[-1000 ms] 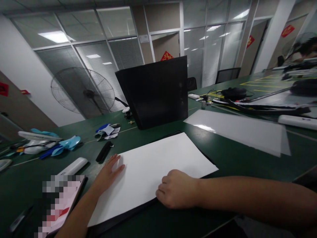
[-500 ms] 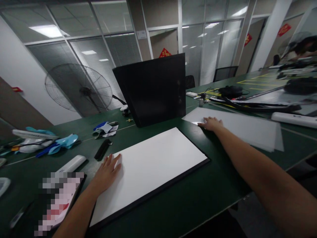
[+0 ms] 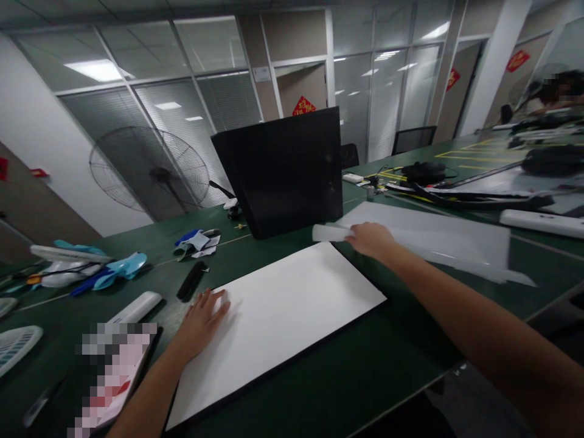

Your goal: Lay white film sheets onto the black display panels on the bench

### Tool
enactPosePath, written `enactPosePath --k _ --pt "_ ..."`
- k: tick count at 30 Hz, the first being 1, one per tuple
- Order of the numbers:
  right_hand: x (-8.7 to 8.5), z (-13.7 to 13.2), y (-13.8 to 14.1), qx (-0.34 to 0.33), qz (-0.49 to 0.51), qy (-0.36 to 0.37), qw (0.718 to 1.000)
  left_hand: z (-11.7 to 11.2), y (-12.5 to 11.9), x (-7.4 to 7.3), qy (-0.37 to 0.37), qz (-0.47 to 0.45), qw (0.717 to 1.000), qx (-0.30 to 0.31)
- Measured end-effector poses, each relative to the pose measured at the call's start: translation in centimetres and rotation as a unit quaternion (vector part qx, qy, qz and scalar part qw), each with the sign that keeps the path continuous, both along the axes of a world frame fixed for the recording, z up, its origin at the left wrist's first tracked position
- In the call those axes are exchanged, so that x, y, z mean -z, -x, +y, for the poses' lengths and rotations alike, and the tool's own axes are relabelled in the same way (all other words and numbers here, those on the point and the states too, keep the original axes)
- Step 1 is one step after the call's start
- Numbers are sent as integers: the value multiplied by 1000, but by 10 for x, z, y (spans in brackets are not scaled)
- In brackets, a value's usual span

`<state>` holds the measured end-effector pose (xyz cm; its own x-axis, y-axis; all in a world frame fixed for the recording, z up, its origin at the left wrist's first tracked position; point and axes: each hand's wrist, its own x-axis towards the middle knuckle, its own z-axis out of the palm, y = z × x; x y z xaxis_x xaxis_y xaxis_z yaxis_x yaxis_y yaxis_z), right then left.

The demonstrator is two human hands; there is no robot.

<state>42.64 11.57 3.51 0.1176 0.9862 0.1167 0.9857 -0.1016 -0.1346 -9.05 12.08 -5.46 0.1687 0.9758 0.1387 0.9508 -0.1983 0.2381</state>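
Note:
A white rectangular panel (image 3: 283,316) with a dark edge lies on the table in front of me. My left hand (image 3: 203,319) rests on its left end, fingers apart, thumb out over the white face. To the right, my right hand (image 3: 370,239) is closed on the near-left corner of a translucent plastic sheet (image 3: 332,232). The gripped edge is lifted and curls up past the fingers to the left. Below it, more translucent sheet (image 3: 456,234) spreads over the table; I cannot tell how many layers there are. The fingertips of the right hand are partly hidden.
Behind the panel stands a large black screen-like panel (image 3: 283,173). Left are a black object (image 3: 191,281), a white bar-shaped device (image 3: 134,308) and blue gloves (image 3: 121,267). Right, another white bar (image 3: 542,222) and black strips (image 3: 474,198) lie on the green table (image 3: 365,365). A person sits far right.
My right hand has gone from lying on the sheet's corner to gripping it, shifting left and lifting the edge. The left hand stays on the white panel. The view has tilted slightly.

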Motion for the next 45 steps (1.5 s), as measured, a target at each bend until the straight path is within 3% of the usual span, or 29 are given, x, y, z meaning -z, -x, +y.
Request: enactPosePath --k 4,6,8,10,11,13,14,15,17,20,22,24,27,31,38,42,45 --pt "14 -41 87 -187 31 28 981 -1 -3 -7 25 -81 996 -40" --pt "30 -69 125 -360 82 46 928 0 -3 -6 33 -99 993 -47" --pt "42 -90 150 -478 135 61 866 3 -2 -3 40 -73 996 -38" --pt "46 -96 157 -526 188 77 826 6 -1 0 37 -25 999 -22" --pt "46 -91 154 -527 213 79 819 7 -1 1 34 -5 999 -15" --pt "41 -69 133 -489 239 55 837 9 -1 1 34 10 999 -9" --pt "39 -52 116 -439 229 25 868 9 -1 0 36 8 999 -10" --pt "36 -34 95 -374 199 -12 906 9 -1 -2 39 4 999 -11" --pt "35 1 47 -169 72 -63 981 9 0 -7 41 -4 999 -15" --pt "43 35 -27 -2 43 -86 995 9 1 -11 38 -5 999 -13" --pt "52 44 -63 129 41 -37 990 9 2 -12 37 -4 999 -6" --pt "61 48 -83 198 41 12 979 9 3 -10 35 -6 999 5" --pt "67 50 -86 183 38 24 982 8 4 -9 28 -12 999 19" --pt "60 44 -71 176 30 11 984 5 5 -12 27 -20 999 32" --pt "21 14 -47 156 1 2 988 5 7 -10 12 -25 999 29" --pt "-6 -7 -7 71 -18 5 997 9 9 -6 3 -30 999 31" --pt "-14 -28 41 -19 -23 3 1000 11 8 -5 8 -31 999 20"
